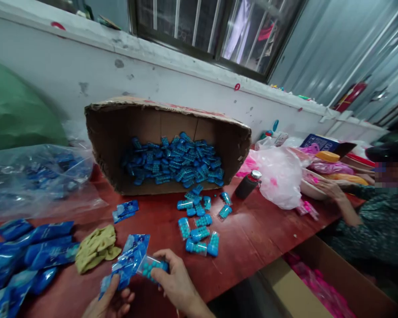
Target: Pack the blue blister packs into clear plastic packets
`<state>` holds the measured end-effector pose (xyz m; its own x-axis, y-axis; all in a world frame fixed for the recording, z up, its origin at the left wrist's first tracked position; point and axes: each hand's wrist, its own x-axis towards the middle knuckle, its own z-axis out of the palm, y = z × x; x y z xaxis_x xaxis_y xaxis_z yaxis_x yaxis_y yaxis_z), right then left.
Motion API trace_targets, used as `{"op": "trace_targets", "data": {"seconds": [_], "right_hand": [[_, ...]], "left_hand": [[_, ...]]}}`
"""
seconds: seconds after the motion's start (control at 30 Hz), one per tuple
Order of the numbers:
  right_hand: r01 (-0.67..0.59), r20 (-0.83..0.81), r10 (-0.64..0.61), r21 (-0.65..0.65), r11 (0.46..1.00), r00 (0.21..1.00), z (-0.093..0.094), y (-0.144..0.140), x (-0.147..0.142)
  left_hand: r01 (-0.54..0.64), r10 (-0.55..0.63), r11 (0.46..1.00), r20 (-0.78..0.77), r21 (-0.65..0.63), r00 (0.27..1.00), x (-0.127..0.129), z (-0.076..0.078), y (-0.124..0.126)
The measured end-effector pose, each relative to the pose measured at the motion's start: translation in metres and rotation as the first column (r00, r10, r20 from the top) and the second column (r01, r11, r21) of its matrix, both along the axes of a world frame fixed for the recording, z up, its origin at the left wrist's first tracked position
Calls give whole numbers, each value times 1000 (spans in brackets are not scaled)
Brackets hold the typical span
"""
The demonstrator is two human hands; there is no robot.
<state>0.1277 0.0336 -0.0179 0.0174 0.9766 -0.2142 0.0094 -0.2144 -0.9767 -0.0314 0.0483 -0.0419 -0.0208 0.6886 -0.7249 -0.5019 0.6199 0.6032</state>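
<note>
My right hand (177,282) grips a small clear bottle (150,267) of turquoise balls with a blue cap. The bottle's clear end touches a blue printed packet (132,256), which my left hand (111,302) pinches between thumb and fingers. Beyond my right hand, several similar bottles (199,234) lie loose on the red table (245,247). Behind them a cardboard box (102,150) lies on its side, open toward me, with a heap of the bottles (175,159) inside. To the left of the packet is a crumpled yellow-green cloth (97,248).
Filled blue packets (43,247) and a clear plastic bag (46,176) of blue items lie left. Flat packets (126,211) rest before the box. A dark flask (248,184) and a white bag (281,176) stand right. A co-worker (381,221) sits beside an open carton (295,282).
</note>
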Motion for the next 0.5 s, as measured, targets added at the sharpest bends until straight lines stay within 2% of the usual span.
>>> {"op": "trace_targets", "data": {"seconds": [0.2,0.37,0.5], "right_hand": [[61,-15,-61,-18,998,998,3,-1,8],[6,10,-6,22,1000,1000,5,-2,4],[4,61,-9,75,997,998,8,-4,-2]], "left_hand": [[-26,18,997,106,76,994,10,7,-6],[-47,31,992,132,114,991,10,7,-7],[-90,75,990,132,111,988,10,5,-8]]}}
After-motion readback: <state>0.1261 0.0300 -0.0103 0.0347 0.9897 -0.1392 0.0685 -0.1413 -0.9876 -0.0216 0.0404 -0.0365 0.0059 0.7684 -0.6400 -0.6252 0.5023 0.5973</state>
